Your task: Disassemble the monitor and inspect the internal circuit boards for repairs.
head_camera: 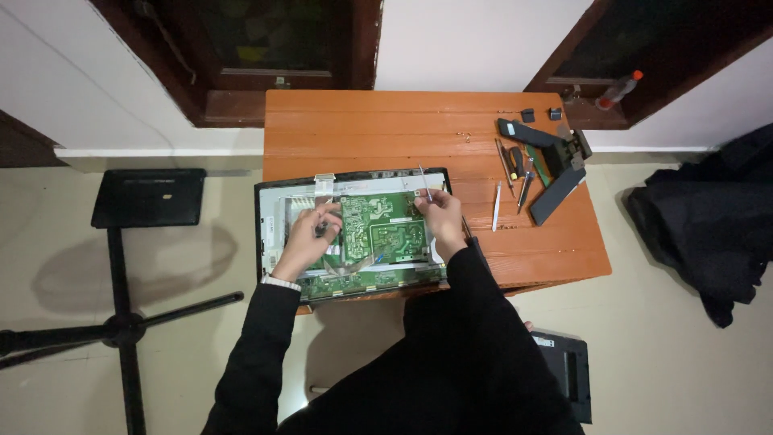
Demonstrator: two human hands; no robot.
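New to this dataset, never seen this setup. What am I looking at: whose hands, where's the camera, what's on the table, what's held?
No machine here: one head-worn camera looks down on a person's own two hands. An orange wooden table carries an opened flat screen panel, back up, with green circuit boards exposed. The left hand rests on the boards at a small part too small to identify. The right hand has a grip on a thin metal tool. Loose hand tools and a dark stand piece lie at the table's right.
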